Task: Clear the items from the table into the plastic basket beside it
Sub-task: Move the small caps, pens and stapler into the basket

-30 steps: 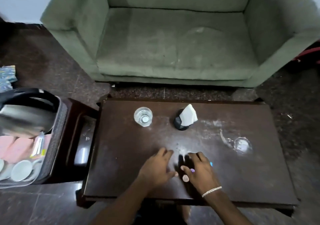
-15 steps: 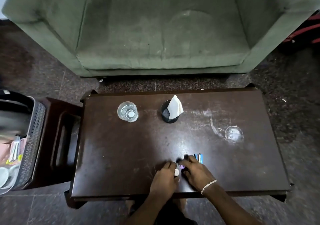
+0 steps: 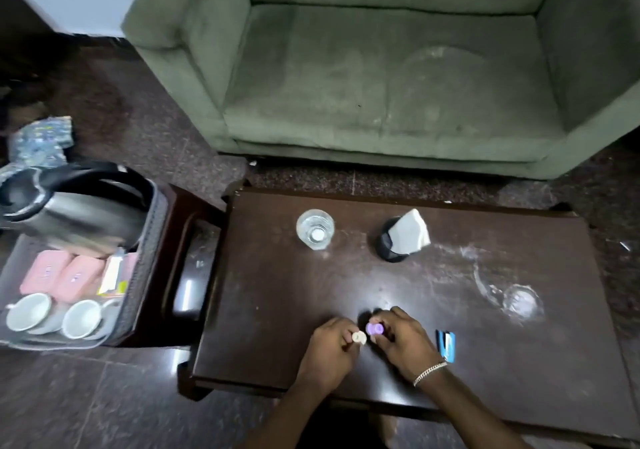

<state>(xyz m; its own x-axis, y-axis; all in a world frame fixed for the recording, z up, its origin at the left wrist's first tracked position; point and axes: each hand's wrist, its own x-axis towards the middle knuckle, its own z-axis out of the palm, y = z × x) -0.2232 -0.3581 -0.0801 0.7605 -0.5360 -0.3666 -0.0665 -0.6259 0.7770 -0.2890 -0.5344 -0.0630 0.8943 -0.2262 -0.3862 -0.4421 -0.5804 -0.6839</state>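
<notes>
**Q:** What does the figure show at lower centre?

**A:** I see both hands over the near edge of the dark wooden table [image 3: 277,310]. The left hand [image 3: 329,348] has its fingers curled closed around a small cream-coloured round piece [image 3: 359,337]; the right hand [image 3: 403,339] pinches a small lilac cylindrical piece [image 3: 375,328] between thumb and fingertips. The two pieces sit just beside each other; whether they touch, I cannot tell.

**Q:** Where are the remaining items and the target?

**A:** Just right of the right hand lies a flat blue and black object [image 3: 446,344]. In the upper middle of the table stand a clear drinking glass [image 3: 315,229] and a black cup holding a white paper napkin [image 3: 401,237]. The grey plastic basket [image 3: 152,241], at left of frame, already holds a dark kettle [image 3: 69,206], pink packets [image 3: 62,277] and white cups [image 3: 29,310].

**Q:** How should I carry out the step in hand?

**A:** I judge it to be securing the two small pieces. I would keep each one enclosed, lift clear of the tabletop, then travel left, releasing low inside the basket into a gap beside the cups, so that nothing rolls off or strikes them. The glass appears to hold water, so I would carry it upright later.
</notes>
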